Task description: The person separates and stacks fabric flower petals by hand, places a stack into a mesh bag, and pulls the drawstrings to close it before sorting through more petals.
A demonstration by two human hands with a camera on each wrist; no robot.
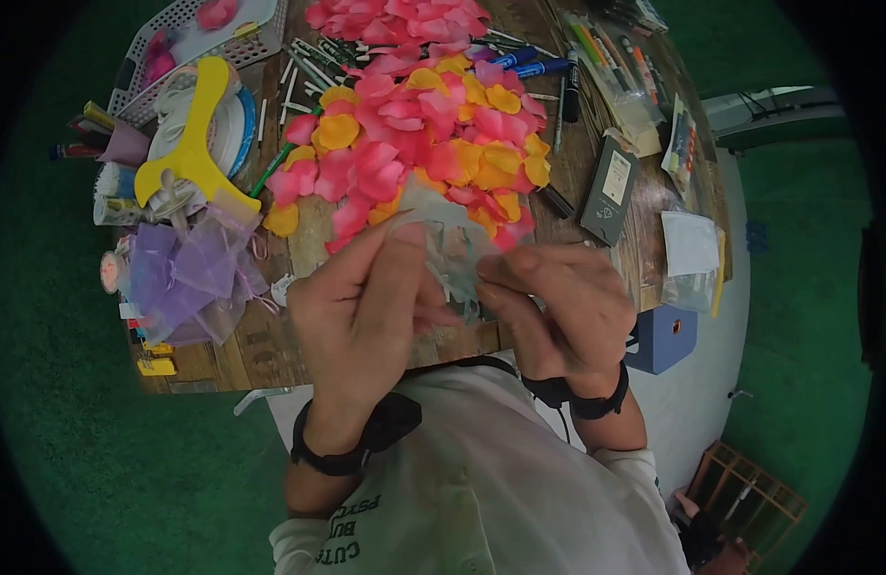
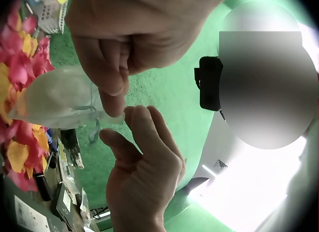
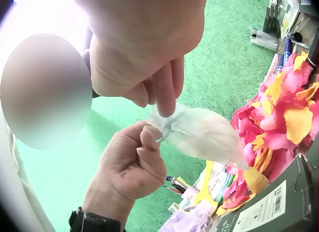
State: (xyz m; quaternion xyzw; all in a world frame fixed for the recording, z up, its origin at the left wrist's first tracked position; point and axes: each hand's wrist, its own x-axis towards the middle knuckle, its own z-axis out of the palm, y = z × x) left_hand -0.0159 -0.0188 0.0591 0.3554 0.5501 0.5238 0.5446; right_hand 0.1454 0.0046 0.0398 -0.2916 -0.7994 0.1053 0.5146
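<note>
A small sheer, pale drawstring pouch [image 1: 448,240] is held up in front of my chest, over the near edge of the table. In the right wrist view the pouch [image 3: 204,132] looks puffed out, its neck gathered with a thin blue-green ribbon [image 3: 167,130]. Something pale shows faintly through the fabric. My left hand [image 1: 362,307] pinches the gathered mouth between thumb and fingers. On the other side, my right hand [image 1: 567,302] pinches the pouch's mouth near the ribbon, with its fingertips close to the left ones.
Pink and yellow petals [image 1: 395,144] are heaped on the wooden table, with markers [image 1: 544,67] around them. Purple organza pouches [image 1: 189,273] and a yellow three-armed piece [image 1: 194,144] lie left. A dark box [image 1: 611,192] and plastic packets [image 1: 690,249] lie right.
</note>
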